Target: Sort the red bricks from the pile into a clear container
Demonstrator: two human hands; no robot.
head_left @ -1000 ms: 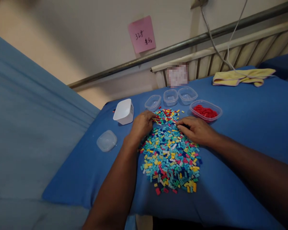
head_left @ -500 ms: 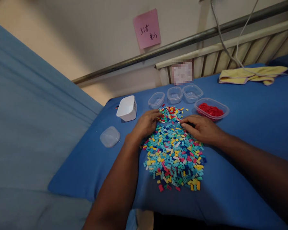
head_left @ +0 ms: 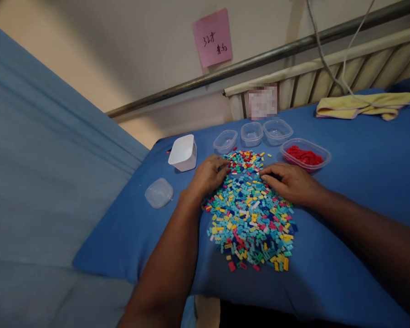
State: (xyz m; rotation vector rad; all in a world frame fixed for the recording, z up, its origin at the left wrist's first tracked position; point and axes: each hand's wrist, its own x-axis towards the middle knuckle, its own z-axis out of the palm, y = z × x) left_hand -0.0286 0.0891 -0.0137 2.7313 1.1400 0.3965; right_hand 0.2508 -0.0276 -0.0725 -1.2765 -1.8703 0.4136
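A wide heap of small toy building bricks (head_left: 249, 214) in turquoise, yellow, pink, blue and white covers the middle of the blue cloth. Beyond it lies a smaller cluster of mixed bricks (head_left: 244, 160) with many red ones. At the cluster's left edge is my left hand (head_left: 210, 173), its bent fingers and thumb apart and touching bricks; no held piece shows. My right hand (head_left: 292, 182) rests at the right, between cluster and heap. Its thumb and index fingertip come close together in a pinch, and whatever is between them is too small to make out.
Three clear tubs stand at the back: a left one (head_left: 225, 141), a middle one (head_left: 252, 134) and a right one (head_left: 278, 132). Another tub (head_left: 325, 159) holds red bricks. Leftward are a white container (head_left: 183, 152) and a clear lid (head_left: 159, 193). A yellow cloth (head_left: 365, 107) lies back right.
The view has shifted, so everything on the table sits farther right and slightly higher. Both hands stay beside the small cluster, with only slight finger movement.
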